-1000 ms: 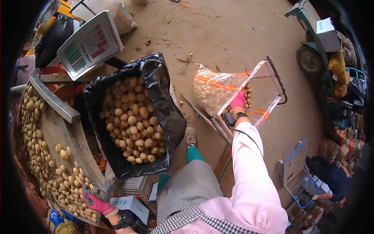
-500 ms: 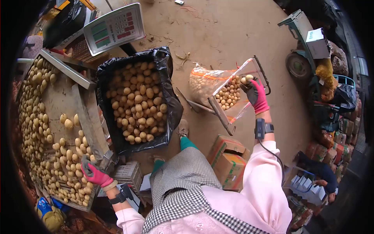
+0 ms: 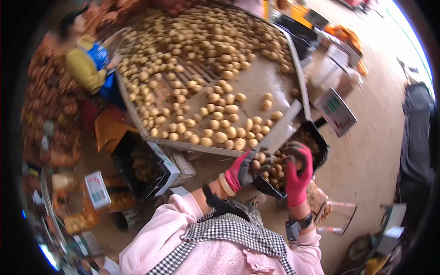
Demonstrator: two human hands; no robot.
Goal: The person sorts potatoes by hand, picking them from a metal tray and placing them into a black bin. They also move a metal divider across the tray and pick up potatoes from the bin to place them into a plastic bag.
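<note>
My left hand (image 3: 243, 172), in a pink and grey glove, is closed around small potatoes (image 3: 261, 157) near the sorting table's front edge. To its right, my right hand (image 3: 298, 176) wears a matching glove. Its fingers are curved, with a gap to the thumb, and I see nothing gripped there. Both hands are over a box lined with black plastic (image 3: 324, 153), which holds many potatoes (image 3: 277, 173) and is partly hidden by the gloves. Beyond my hands, loose potatoes (image 3: 220, 137) cover much of the sorting table (image 3: 263, 75).
A scale display (image 3: 334, 111) stands right of the table. A net bag (image 3: 316, 197) on a metal frame (image 3: 348, 213) is at lower right. Another person (image 3: 87, 64) is at the table's left side. A second lined box (image 3: 126, 160) and another scale display (image 3: 97, 189) lie left.
The view has swung toward the sorting table. My right hand has left the net bag, where it held potatoes, and is now beside my left hand. My left hand has taken potatoes from the table.
</note>
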